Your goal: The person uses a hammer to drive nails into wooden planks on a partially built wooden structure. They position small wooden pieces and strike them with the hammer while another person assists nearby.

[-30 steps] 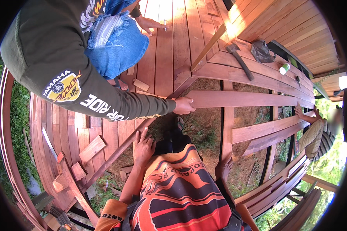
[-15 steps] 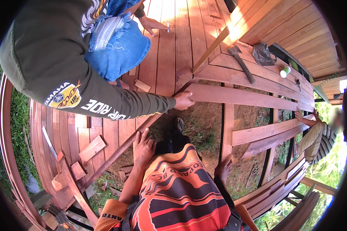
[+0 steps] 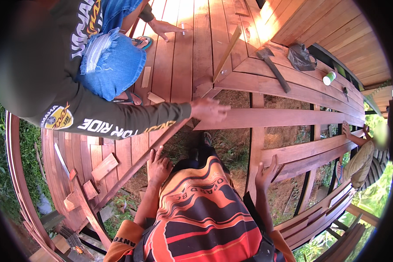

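Observation:
My left hand (image 3: 160,167) lies with its fingers apart against the edge of a long reddish wooden beam (image 3: 131,176). My right hand (image 3: 265,174) is raised with fingers apart and nothing in it, by the left end of a deck plank (image 3: 299,150). Whether it touches the plank or the joist (image 3: 256,131) behind, I cannot tell. Farther off, a loose long plank (image 3: 284,118) lies across the joists. A co-worker's hand (image 3: 210,111) hovers over its left end, and its right end is near the hands of another person (image 3: 367,163).
An axe (image 3: 273,69), a black plastic bag (image 3: 302,56) and a green-and-white can (image 3: 329,78) sit on the decking. A short upright board (image 3: 227,54) rises beyond the gap. Between joists, soil and grass show below. Offcuts (image 3: 105,167) and a saw (image 3: 62,159) lie at left.
My right hand has risen from the joist toward the plank end. The co-worker's hand has opened off the long plank, whose left end has shifted nearer me. My left hand stays on the beam.

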Motion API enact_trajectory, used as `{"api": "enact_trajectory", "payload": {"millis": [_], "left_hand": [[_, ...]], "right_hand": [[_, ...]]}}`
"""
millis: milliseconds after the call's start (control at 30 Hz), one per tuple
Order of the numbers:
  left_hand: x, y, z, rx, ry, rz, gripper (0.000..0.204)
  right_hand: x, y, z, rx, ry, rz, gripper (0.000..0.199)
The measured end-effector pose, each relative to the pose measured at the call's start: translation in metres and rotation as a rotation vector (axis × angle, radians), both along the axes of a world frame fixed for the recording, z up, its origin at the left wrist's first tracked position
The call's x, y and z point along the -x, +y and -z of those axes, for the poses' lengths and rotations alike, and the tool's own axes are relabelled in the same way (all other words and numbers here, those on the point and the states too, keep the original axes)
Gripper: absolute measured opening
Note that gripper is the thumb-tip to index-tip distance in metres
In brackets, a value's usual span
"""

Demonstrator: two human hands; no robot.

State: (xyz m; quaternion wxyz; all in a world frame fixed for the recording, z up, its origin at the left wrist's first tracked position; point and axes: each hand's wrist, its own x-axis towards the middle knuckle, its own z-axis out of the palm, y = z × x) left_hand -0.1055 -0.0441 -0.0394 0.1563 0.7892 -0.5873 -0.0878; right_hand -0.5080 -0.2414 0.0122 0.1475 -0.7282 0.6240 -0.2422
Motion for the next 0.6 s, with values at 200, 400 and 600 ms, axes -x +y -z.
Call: {"api": "enact_trajectory", "payload": {"millis": [200,400,600], "left_hand": [[0.001,0.002,0.007,-0.035,-0.094,0.06,0.026],[0.005,0.005,0.012,-0.172,-0.141,0.062,0.031],[0.025,0.001,0.001,-0.144,-0.08,-0.019,0.031]], "right_hand": [[0.011,-0.041,0.01,-0.023,0.021,-0.146,0.066],[0.016,-0.085,0.031,-0.015,0.097,-0.183,0.067],[0.008,-0.116,0.033,0.008,0.139,-0.255,0.065]]}}
